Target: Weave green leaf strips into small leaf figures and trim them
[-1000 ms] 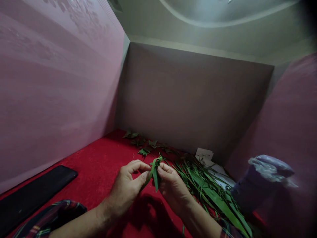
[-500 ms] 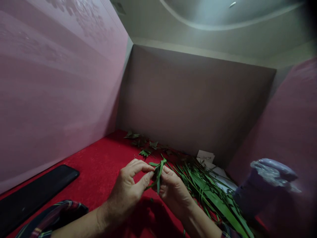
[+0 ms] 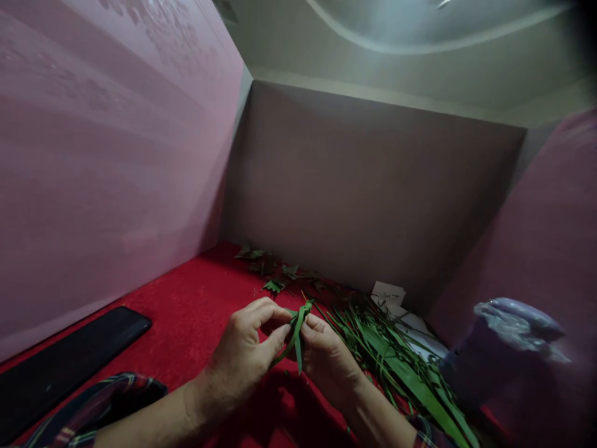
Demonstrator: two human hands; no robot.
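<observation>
Between my two hands is a small bundle of folded green leaf strips (image 3: 299,330), its knotted top above the fingertips and loose ends hanging below. My left hand (image 3: 249,345) pinches it from the left with thumb and forefinger. From the right, my right hand (image 3: 324,354) grips it with its fingers curled in. The parts of the strips under the fingertips are hidden. Both hands are held above the red cloth (image 3: 177,348). Just right of my right hand lies a pile of long green leaf blades (image 3: 396,361).
Lobed leaves (image 3: 274,285) and sprigs lie at the cloth's back edge. White papers (image 3: 410,330) show behind the blades. A purple plastic-wrapped bundle (image 3: 499,354) stands at the right. A long black object (image 3: 79,361) lies at the left, beside the pink wall (image 3: 116,186).
The leaf strips have turned slightly in my fingers, and the strip end on the left is now mostly behind my left fingers. Both hands keep their hold in nearly the same place.
</observation>
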